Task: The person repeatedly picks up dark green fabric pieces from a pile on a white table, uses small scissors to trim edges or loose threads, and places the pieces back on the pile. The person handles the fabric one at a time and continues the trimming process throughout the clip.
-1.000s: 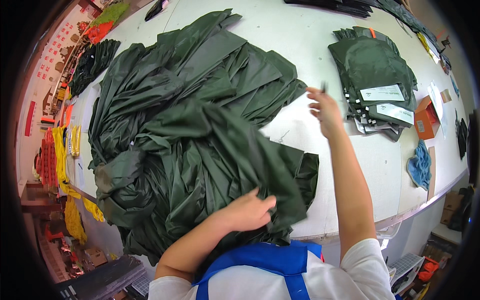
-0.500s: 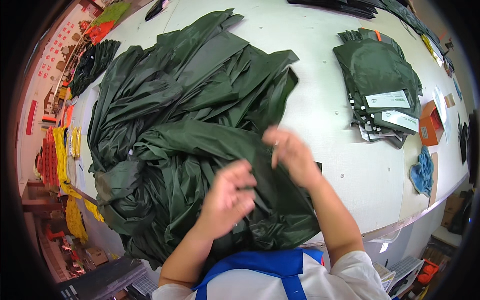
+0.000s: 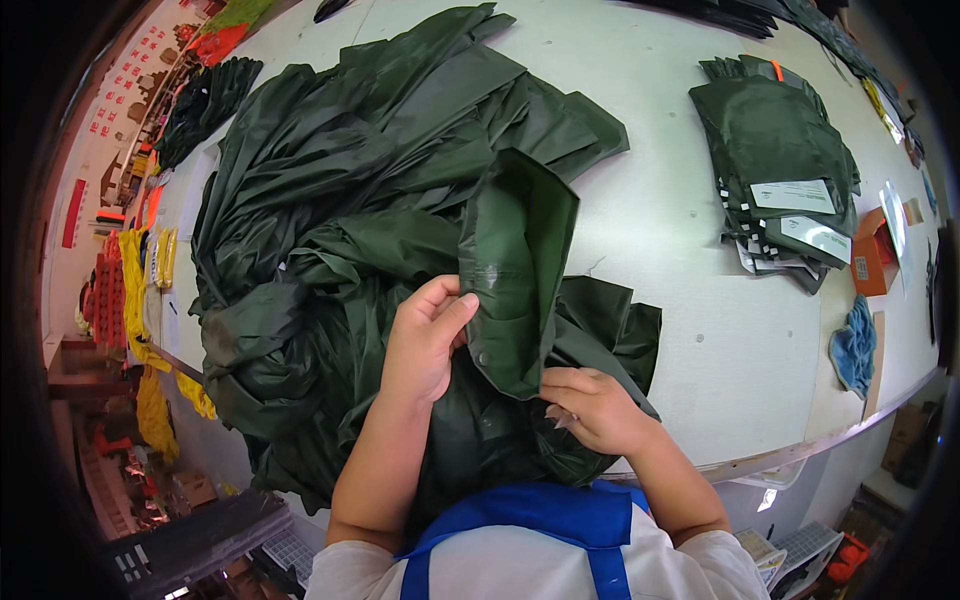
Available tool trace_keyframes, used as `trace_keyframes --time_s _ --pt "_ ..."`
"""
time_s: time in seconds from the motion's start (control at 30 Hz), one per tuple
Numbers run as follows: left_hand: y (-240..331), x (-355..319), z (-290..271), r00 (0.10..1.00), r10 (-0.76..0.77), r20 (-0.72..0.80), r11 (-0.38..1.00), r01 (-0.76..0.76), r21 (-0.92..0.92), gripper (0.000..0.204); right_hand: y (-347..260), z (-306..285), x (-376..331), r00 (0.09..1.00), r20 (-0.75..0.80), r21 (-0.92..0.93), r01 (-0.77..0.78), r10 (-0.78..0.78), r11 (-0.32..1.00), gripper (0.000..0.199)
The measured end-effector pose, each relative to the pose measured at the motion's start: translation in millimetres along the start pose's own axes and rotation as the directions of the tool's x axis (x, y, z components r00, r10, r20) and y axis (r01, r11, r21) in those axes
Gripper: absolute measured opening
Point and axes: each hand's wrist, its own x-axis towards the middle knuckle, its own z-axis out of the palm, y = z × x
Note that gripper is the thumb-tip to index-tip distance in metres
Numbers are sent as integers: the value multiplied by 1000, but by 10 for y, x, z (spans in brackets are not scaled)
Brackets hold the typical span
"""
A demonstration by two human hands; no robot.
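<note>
A heap of dark green coated-fabric garments (image 3: 370,140) covers the left and middle of the table. From its near part rises a wide tube-like end of a garment (image 3: 515,270), its opening facing me and its lighter green inside showing. My left hand (image 3: 420,345) is closed on the left edge of this opening, thumb on the inside. At the bottom corner of the opening, my right hand (image 3: 600,412) pinches the fabric edge. A small pale, shiny thing (image 3: 560,416) shows at the right hand's fingers; its kind cannot be made out.
At the right of the white table (image 3: 640,240) lies a stack of folded green garments (image 3: 775,135) with white labels. Near the right edge are an orange box (image 3: 875,255) and a blue cloth (image 3: 853,345). Yellow and red cloths (image 3: 130,290) hang at the left.
Both hands were blurred above the heap, apart from each other. Now they hold a raised, opened garment end; the right hand has come down, the left up and slightly left.
</note>
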Motion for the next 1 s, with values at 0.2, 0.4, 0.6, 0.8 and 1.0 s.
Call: trace_keyframes --time_s 0.2,0.4,0.6,0.8,1.0 --pt "36 -90 46 996 -54 65 994 60 -88 12 1 -101 -114 983 11 164 -182 182 970 26" --pt "-95 -246 150 851 94 516 590 -465 660 11 265 -573 146 823 -274 512 -313 497 800 18" --pt "-983 -328 84 644 -442 625 214 -601 770 22 1387 -919 1324 587 -301 800 -273 752 534 31" --pt "-898 -269 68 644 -432 631 376 -508 775 20 2148 -792 1697 378 -262 939 -114 888 326 34" --pt "-255 -124 29 974 197 109 941 -220 258 50 679 -412 954 968 -227 75 -91 106 993 22"
